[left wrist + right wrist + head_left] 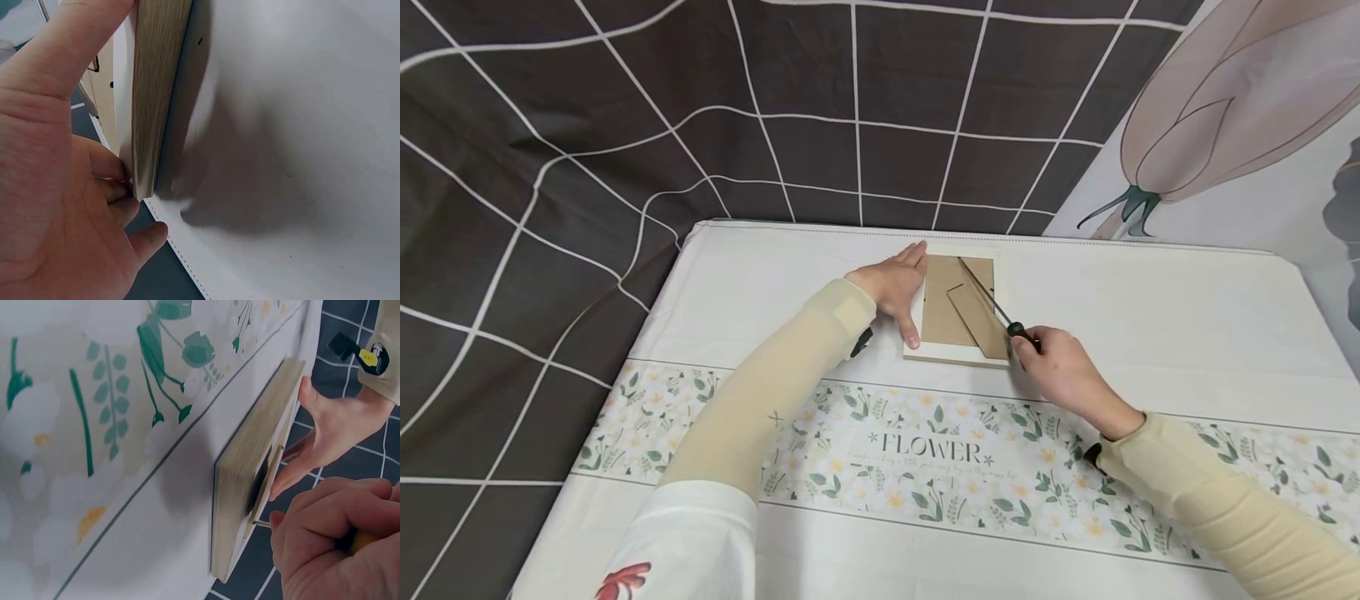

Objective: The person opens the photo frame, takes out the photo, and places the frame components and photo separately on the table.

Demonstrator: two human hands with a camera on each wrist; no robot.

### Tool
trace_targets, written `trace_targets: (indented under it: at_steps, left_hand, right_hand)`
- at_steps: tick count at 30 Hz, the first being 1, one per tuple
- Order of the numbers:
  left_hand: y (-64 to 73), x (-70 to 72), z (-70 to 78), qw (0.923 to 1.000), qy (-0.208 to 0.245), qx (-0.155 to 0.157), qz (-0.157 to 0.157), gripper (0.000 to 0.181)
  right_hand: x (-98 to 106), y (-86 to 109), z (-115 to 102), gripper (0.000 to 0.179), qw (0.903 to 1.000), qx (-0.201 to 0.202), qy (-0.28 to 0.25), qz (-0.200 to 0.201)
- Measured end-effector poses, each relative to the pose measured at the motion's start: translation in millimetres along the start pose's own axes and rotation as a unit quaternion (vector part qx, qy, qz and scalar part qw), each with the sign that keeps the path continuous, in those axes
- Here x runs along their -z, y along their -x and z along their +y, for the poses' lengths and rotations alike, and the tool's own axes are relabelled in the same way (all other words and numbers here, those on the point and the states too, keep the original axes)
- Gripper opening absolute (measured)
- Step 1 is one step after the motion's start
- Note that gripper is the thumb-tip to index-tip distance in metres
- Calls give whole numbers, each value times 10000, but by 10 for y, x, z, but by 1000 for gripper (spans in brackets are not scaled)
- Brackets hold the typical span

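Note:
A picture frame (955,353) with a white border lies back up on the table. Its brown backing board (937,312) carries a slanted stand leg (983,327). Along the frame's left side rests my left hand (891,287), fingers extended at the far end and thumb on the near-left corner. My right hand (1063,367) grips a screwdriver (1016,329) by its black handle at the frame's right side. The thin shaft slants across the backing, its tip near the backing's far edge. In the right wrist view, curled fingers mostly hide the handle.
A white tablecloth (1150,325) covers the table, with a printed flower band (820,450) nearer me. Dark gridded cloth (805,83) hangs behind the table and at the left. A wall with a large flower print (1195,142) stands at the right.

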State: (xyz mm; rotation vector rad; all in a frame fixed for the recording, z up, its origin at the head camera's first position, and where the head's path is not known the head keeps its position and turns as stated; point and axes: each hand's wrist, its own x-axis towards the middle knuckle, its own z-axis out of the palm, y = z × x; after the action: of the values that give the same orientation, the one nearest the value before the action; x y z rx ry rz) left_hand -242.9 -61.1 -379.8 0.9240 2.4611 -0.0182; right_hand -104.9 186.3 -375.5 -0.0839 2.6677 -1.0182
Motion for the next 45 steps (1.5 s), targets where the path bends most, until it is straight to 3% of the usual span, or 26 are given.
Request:
trace_targets:
  at_steps: [15,34,45]
  left_hand:
    - [13,9,8,10000,-33,26,-5,154]
    - [-7,1,-4,10000,37,-28,26,153]
    - [-29,-17,-14,9999,-97,-50,52,154]
  right_hand:
    - [-119,13,-138,36,9998,-129,144,-61]
    - [-206,7,-161,39,9986,-440,41,-279]
    - [-250,17,-164,39,9988,-421,59,-260]
